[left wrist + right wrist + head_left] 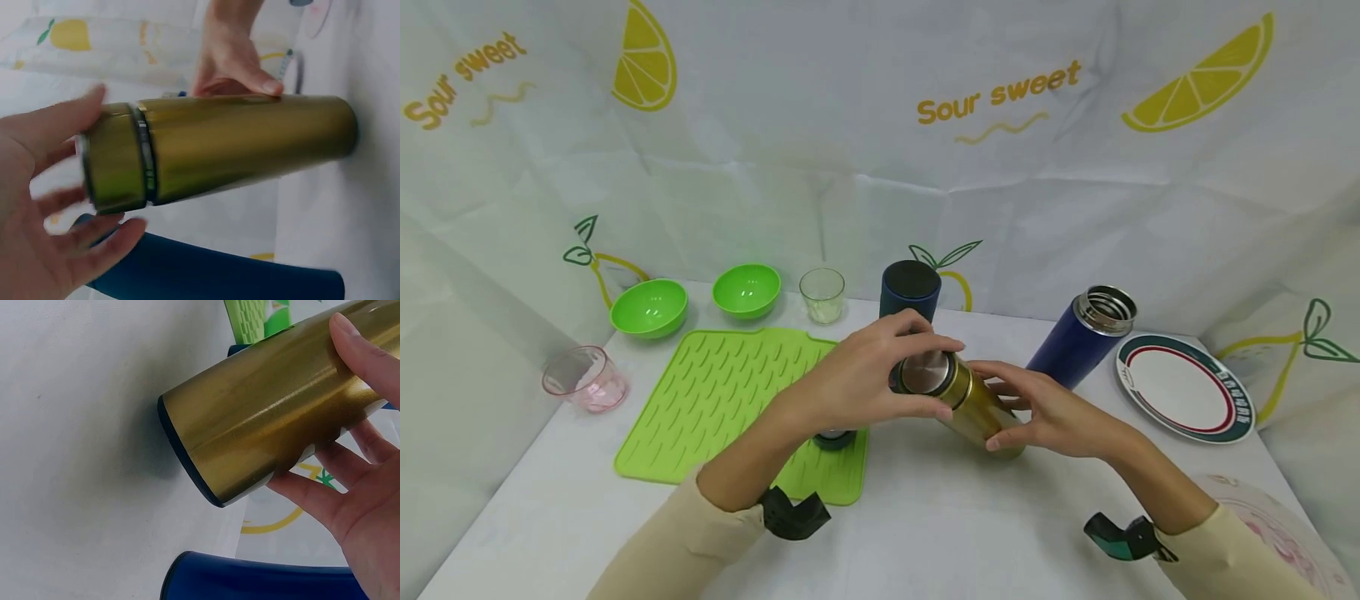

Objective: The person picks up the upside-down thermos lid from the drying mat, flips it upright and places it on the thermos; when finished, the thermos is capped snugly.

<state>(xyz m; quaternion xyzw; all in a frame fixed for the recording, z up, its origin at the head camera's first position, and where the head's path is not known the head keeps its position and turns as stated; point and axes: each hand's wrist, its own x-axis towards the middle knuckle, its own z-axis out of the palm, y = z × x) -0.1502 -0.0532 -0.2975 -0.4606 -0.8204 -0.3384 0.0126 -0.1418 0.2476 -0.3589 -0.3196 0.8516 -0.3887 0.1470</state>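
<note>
A gold thermos (992, 417) with a black ring below its lid is held tilted between both hands, its base low by the white table. My left hand (880, 367) grips the lid (115, 156) from the left, thumb and fingers spread around it. Lower down, my right hand (1052, 412) holds the body from the right; the right wrist view shows its thumb (369, 356) on one side and fingers on the other. A lidless blue thermos (1067, 346) with a steel mouth leans just beyond the right hand. Behind the left hand stands a dark blue thermos (910, 292) with a dark top.
A green drying mat (715, 400) lies at left, with a small dark-rimmed lid (835, 439) partly hidden by the left wrist. Two green bowls (650, 308), a clear glass (823, 296) and a pink glass (587, 379) surround it. Two plates (1183, 387) are at right.
</note>
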